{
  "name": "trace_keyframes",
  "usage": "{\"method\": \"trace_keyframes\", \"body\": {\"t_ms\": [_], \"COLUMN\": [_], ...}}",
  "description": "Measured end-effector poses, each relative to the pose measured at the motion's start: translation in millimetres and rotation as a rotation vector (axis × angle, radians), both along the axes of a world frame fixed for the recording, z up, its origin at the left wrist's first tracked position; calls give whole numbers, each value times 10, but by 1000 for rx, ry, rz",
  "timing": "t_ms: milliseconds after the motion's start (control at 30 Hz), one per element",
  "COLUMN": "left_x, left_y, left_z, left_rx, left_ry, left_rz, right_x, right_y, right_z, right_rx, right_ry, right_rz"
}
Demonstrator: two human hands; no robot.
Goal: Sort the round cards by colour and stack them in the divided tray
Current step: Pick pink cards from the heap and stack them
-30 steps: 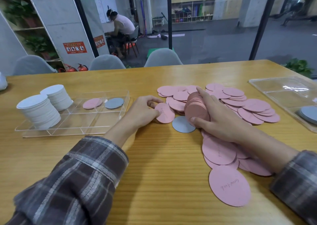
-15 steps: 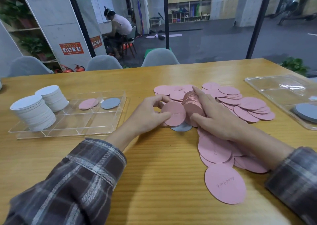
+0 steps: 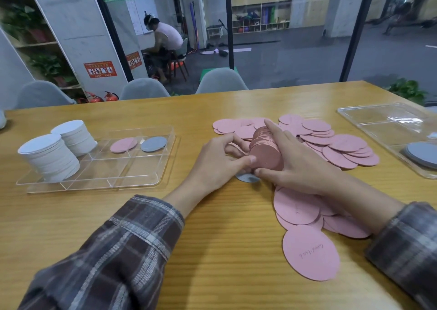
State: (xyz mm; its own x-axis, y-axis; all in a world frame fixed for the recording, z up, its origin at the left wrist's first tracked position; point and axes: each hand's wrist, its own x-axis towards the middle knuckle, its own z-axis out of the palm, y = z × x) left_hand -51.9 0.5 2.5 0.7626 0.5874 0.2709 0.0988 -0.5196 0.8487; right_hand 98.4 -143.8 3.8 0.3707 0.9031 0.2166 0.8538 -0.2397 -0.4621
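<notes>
1. Roughly part-way, I'd judge. The clear divided plastic tray [image 3: 106, 167] at the left of the wooden table [image 3: 212, 238] holds two tall stacks of white round cards [image 3: 49, 156] at its left end. A single pink round card [image 3: 123, 145] and a single grey round card [image 3: 153, 143] lie flat in neighbouring far compartments.
2. Both hands hold the bundle of pink round cards [image 3: 264, 149], tipped on edge over the table and well apart from the divided tray.
3. The left hand [image 3: 217, 160] curls its thumb and fingers against the bundle's near face. The right hand [image 3: 298, 167] wraps it from the right, index finger along the top, thumb at the lower edge.
4. Most of the pink is left to do. Loose pink round cards [image 3: 331, 144] fan out beyond the hands, and more lie under the right forearm.
5. One loose grey round card [image 3: 247, 178] lies flat beneath the hands, partly hidden, and is not sorted yet.
6. A second clear tray [image 3: 390, 125] at the far right holds a grey card stack [image 3: 421, 154]. Grey chairs [image 3: 221, 81] stand across the table.
7. Risks: the white stacks lean and could be knocked on drop-off. The right forearm may drag the loose pinks.
</notes>
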Motion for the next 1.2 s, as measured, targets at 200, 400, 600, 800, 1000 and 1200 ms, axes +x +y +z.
{"method": "trace_keyframes", "body": {"t_ms": [200,400,600,800,1000,1200], "left_x": [-12,27,22,-8,-45,-61], "left_y": [38,131,382,381,401,423], "left_z": [-2,-61,-147,-116,-88,-62], "left_rx": [150,258,556,635,462,250], "left_ry": [-49,-58,292,395,264,192], "left_rz": [-15,51,-64,-9,91,148], "right_x": [32,63,57,64,62,50], "right_y": [18,26,28,35,25,33], "right_z": [-18,-33,-19,-33,-35,-22], "right_rx": [-4,-10,-20,-21,-19,-31], "right_ry": [-13,-10,0,-1,1,26], "right_rz": [7,5,-2,-7,-11,-20]}}
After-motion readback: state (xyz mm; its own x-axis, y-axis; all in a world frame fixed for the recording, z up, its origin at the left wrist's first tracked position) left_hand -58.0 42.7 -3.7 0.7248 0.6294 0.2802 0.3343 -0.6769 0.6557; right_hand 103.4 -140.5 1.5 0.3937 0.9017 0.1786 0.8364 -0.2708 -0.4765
